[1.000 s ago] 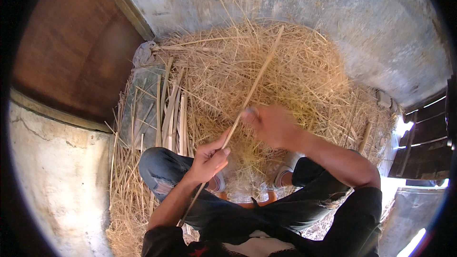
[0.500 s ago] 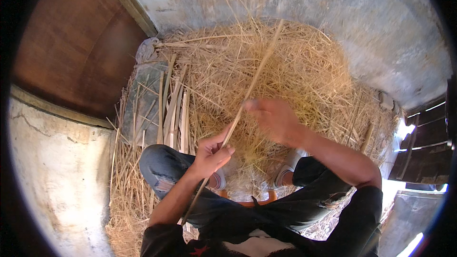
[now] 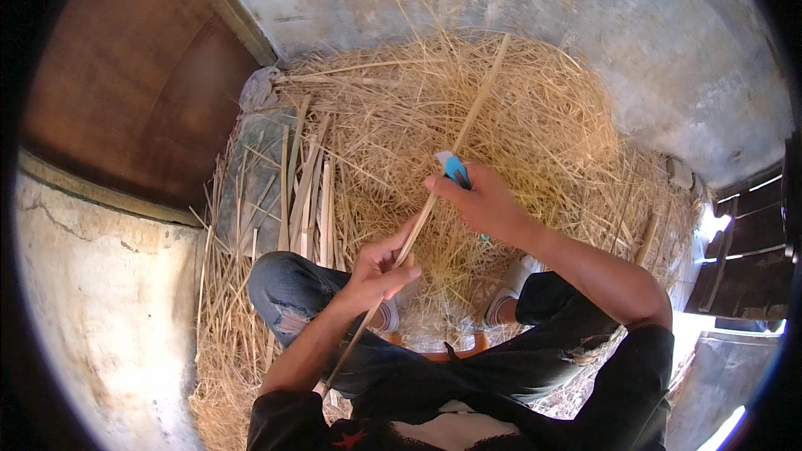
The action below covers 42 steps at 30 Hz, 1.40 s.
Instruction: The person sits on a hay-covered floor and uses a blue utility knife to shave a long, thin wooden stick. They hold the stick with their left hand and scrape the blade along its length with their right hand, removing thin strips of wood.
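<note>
A long, thin bamboo strip (image 3: 482, 100) slants from my lap up toward the far wall. My left hand (image 3: 380, 274) is closed around its lower part, above my left thigh. Higher along the strip, my right hand (image 3: 487, 203) grips a blue utility knife (image 3: 455, 169), its pale blade end against or just beside the strip. The right thumb rests at the strip's edge. Most of the knife's handle is hidden inside the right fist.
Heaps of thin shavings (image 3: 535, 108) cover the floor. Several split strips (image 3: 305, 192) lie on the left beside a grey slab (image 3: 242, 175). A brown wooden panel (image 3: 125, 75) and a grey wall (image 3: 543, 0) bound the space. I sit on an orange stool (image 3: 455, 356).
My right hand was blurred and has turned, so the blue knife now shows. The strip has shifted slightly to the right at its far end. My left hand keeps its grip.
</note>
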{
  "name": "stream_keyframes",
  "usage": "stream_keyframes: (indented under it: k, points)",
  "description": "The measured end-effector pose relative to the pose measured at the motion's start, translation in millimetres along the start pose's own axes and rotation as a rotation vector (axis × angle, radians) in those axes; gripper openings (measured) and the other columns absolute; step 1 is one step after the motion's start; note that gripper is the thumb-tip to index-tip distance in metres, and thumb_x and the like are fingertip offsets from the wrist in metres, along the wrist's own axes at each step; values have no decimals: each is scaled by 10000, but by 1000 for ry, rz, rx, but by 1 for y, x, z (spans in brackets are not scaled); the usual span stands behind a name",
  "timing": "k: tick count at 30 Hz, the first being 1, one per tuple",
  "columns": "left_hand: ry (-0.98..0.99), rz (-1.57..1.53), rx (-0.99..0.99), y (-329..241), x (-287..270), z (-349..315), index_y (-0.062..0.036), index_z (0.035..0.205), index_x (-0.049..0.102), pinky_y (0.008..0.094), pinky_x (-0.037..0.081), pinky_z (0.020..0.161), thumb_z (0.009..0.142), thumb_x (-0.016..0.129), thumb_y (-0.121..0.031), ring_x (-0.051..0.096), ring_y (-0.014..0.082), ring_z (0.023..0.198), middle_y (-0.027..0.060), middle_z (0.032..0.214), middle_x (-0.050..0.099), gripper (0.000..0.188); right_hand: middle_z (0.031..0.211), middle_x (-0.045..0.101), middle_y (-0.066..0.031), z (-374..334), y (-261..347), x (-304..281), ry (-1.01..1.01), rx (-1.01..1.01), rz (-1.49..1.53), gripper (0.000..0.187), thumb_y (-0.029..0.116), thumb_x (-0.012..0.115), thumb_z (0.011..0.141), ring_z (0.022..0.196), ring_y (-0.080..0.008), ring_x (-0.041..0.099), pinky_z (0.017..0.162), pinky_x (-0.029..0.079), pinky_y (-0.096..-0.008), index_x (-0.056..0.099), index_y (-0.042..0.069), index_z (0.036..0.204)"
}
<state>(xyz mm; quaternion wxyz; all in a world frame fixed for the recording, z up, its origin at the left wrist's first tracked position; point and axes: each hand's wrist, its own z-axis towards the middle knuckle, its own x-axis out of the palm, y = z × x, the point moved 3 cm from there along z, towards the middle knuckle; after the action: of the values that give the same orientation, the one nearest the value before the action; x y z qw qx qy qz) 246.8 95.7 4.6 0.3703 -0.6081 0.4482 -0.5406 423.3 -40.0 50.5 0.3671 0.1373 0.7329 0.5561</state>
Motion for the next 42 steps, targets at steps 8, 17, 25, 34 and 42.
stream_keyframes:
  k: [8,17,25,34,42]
  points:
    - [233,-24,-170,23,9,-11,-75,1597,267,217,367,439,1019,570,-97,441,42,484,-34,706,515,654,602,487,4,45,-44,-131,-493,155,181,389,439,640,975,501,-116,465,486,354,-323,623,74,840]
    - [117,20,-114,23,12,-13,-65,1585,303,218,294,443,1066,509,-124,361,24,476,-69,619,413,562,665,573,-192,19,-33,-163,-397,22,-477,627,526,428,1049,641,-340,577,666,456,-483,632,-34,852]
    - [44,122,-102,13,9,-7,-38,1567,335,229,276,444,1044,523,-71,352,25,482,-70,597,397,557,696,594,-248,8,-21,-95,-79,82,-538,632,517,401,1061,693,-413,611,710,485,-507,674,-40,939]
    - [-1,135,-34,8,10,-9,-10,1560,334,229,273,450,1030,529,-34,344,26,491,-66,610,393,566,777,668,-259,18,3,-107,-214,95,-564,665,522,335,1066,823,-468,673,764,537,-546,672,-27,902]
    - [-74,123,-61,-1,1,-22,-17,1561,335,225,271,438,1027,539,-51,346,20,478,-68,609,423,572,762,657,-255,11,0,-52,-218,-79,-635,563,459,386,1067,758,-462,658,711,529,-545,666,-2,908]
